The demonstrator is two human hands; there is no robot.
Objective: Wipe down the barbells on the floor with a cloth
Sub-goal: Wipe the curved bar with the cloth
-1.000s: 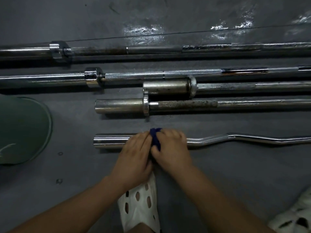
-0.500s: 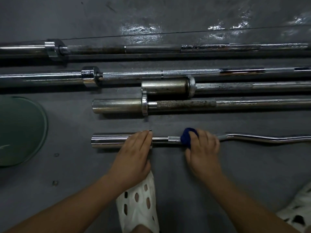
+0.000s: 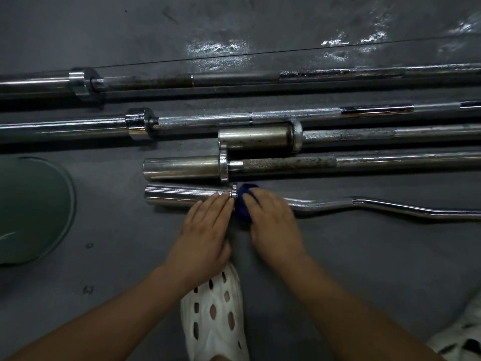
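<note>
Several barbells lie side by side on the dark floor. Nearest me is a chrome curl bar (image 3: 377, 207) with a wavy shaft and a smooth sleeve (image 3: 179, 196) at its left end. My left hand (image 3: 205, 230) rests flat on that sleeve, fingertips at the collar. My right hand (image 3: 273, 222) presses a dark blue cloth (image 3: 243, 204) around the shaft just right of the collar. Behind the curl bar lie a rusty short barbell (image 3: 286, 164), another short barbell (image 3: 364, 135) and two long barbells (image 3: 234, 118) (image 3: 234, 79).
A green round plate (image 3: 33, 207) lies on the floor at the left. My white perforated shoe (image 3: 213, 313) stands below my hands, and a second shoe (image 3: 463, 334) shows at the bottom right corner. Bare floor spreads on both sides of my arms.
My right hand slid the cloth right along the shaft, then back left to the collar beside my left hand. The curl bar now lies closer to the rusty barbell.
</note>
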